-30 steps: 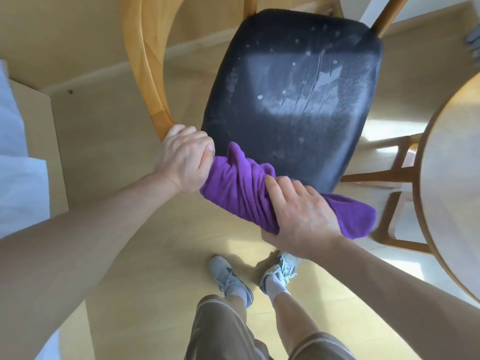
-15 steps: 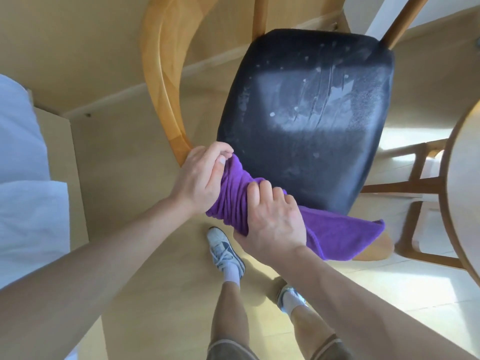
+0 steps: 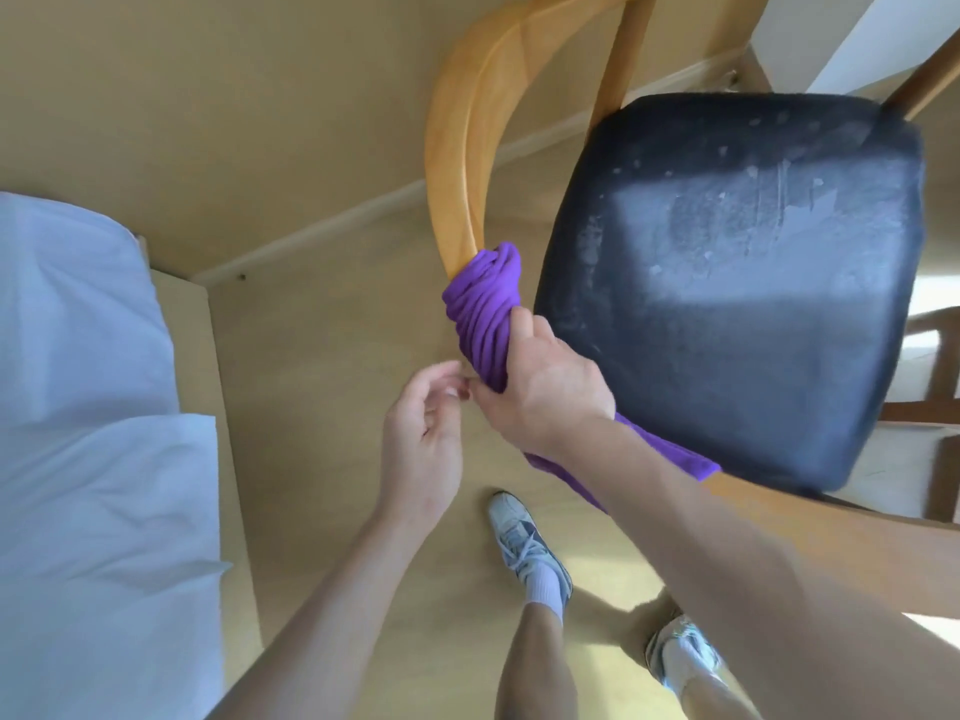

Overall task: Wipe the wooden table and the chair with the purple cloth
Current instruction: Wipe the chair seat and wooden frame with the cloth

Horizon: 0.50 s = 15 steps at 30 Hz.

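Right hand (image 3: 545, 387) was clamped tight on the purple cloth (image 3: 485, 309), which was bunched up & wrapped round the end of the chair's (image 3: 727, 283) curved wooden back rail (image 3: 457, 148). Left hand (image 3: 423, 433) sat just beside it, fingers loosely curled, not gripping anything. Cloth's tail hung under the right forearm.

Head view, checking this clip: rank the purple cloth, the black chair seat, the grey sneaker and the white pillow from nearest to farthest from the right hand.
1. purple cloth: gripped in the right hand, bunched around the wooden chair arm.
2. black chair seat: just right of the hand.
3. grey sneaker: on the floor, below the hand.
4. white pillow: far left.
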Motion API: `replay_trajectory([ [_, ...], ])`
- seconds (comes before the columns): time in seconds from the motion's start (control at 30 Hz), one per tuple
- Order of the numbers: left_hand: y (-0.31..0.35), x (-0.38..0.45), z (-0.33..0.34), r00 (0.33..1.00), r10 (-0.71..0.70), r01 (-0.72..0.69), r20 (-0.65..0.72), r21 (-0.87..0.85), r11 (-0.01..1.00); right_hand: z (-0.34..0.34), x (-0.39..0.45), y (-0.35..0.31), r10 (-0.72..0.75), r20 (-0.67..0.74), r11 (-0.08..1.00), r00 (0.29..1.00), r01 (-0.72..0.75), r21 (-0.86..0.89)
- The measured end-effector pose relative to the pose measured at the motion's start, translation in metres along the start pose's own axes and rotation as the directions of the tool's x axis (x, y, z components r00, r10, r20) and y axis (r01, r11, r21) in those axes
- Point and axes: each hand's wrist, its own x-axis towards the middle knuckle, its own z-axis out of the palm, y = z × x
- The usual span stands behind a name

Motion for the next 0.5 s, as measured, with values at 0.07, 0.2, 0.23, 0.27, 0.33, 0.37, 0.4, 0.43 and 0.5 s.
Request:
replay_trajectory([
  [0.07,0.008,0.011,0.000,0.996,-0.051,0.062,0.077,-0.143,0.988,-0.018,0.003,0.011,-0.010,0.213,0.938,0.977,-0.064,0.341],
  [0.2,0.016,0.025,0.005,0.973,-0.162,0.211,0.167,-0.341,0.916,-0.041,-0.003,0.033,-0.043,0.342,0.737,0.939,-0.201,0.645],
  [0.23,0.017,0.026,0.008,0.966,-0.159,0.225,0.205,-0.358,0.906,-0.040,-0.003,0.032,-0.030,0.293,0.785,0.956,-0.159,0.598],
  [0.27,0.017,0.026,0.012,0.961,-0.136,0.219,0.241,-0.362,0.906,-0.037,-0.002,0.030,-0.020,0.233,0.833,0.972,-0.112,0.542],
  [0.33,0.017,0.028,0.022,0.956,-0.112,0.206,0.273,-0.349,0.914,-0.031,0.006,0.020,0.009,0.134,0.858,0.991,-0.076,0.508],
  [0.37,0.018,0.030,0.026,0.958,-0.112,0.199,0.263,-0.336,0.921,-0.030,0.012,0.015,0.031,0.091,0.846,0.995,-0.075,0.528],
  [0.4,0.018,0.035,0.029,0.964,-0.104,0.181,0.245,-0.317,0.931,-0.030,0.020,0.010,0.060,0.048,0.833,0.997,-0.077,0.548],
  [0.43,0.018,0.041,0.031,0.969,-0.083,0.153,0.233,-0.301,0.941,-0.031,0.028,0.006,0.090,0.007,0.821,0.996,-0.078,0.566],
  [0.5,0.021,0.055,0.031,0.975,-0.036,0.097,0.221,-0.271,0.958,-0.036,0.042,0.000,0.133,-0.058,0.809,0.989,-0.075,0.583],
])
